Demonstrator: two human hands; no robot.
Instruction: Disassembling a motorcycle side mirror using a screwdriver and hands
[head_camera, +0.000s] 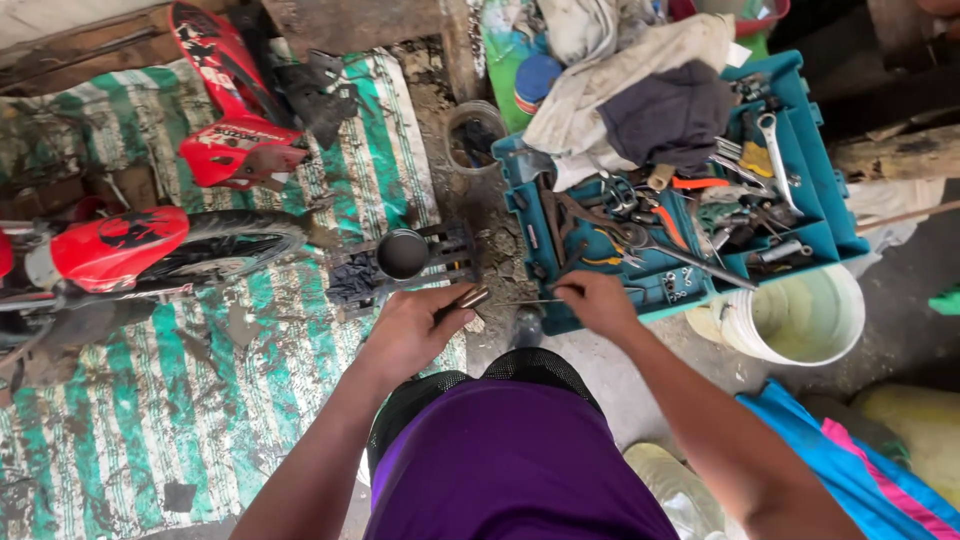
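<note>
At the front edge of the blue toolbox (800, 215), the right hand (597, 302) pinches a thin metal rod (525, 302) with closed fingers. The left hand (410, 330) is wrapped around a small brown handle (466, 299) just beside it, above the striped mat (180, 400).

The short dark cylindrical metal handle (468, 299) has a glossy brown-black surface and lies tilted, its upper end pointing to the right, gripped between the fingers of the left hand (410, 333). The thin straight metal rod (525, 302) lies nearly level just to the right of it, its right end pinched in the right hand (597, 303), above the edge of the teal plastic toolbox (800, 150).
</note>
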